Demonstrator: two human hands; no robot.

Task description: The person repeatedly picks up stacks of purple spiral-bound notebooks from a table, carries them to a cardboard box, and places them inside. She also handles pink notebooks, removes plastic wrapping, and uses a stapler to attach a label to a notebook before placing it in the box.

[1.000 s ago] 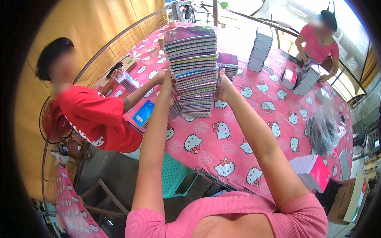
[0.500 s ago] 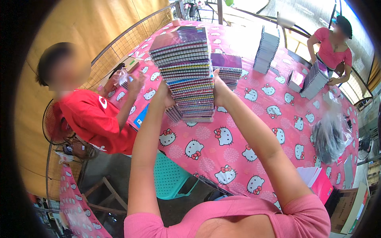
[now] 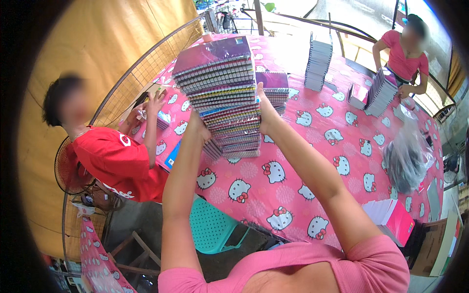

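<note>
A tall stack of spiral notebooks (image 3: 227, 97) stands on the table in front of me, its upper part leaning to the left. The top bundles have purple covers in shiny clear wrap, with the coil edges facing me. My left hand (image 3: 199, 128) presses on the stack's left side, its fingers partly hidden. On the right side my right hand (image 3: 267, 111) grips, thumb pointing up. A shorter pile of purple notebooks (image 3: 276, 88) stands just behind my right hand. Beside my left hand, a low notebook bundle (image 3: 211, 149) touches the stack's base.
A pink cartoon-print cloth (image 3: 293, 161) covers the table. Across it, a co-worker in pink (image 3: 403, 53) handles another notebook stack (image 3: 382, 93). At left, a co-worker in red (image 3: 117, 156) handles small wrapped items. A plastic bag (image 3: 408, 156) lies right; a teal chair (image 3: 210, 224) stands below.
My hands stay on the notebook stack, which sits slightly further left in view. The red-shirted co-worker's hands have shifted, and a small bundle shows beside them. The whole view has turned a little.
</note>
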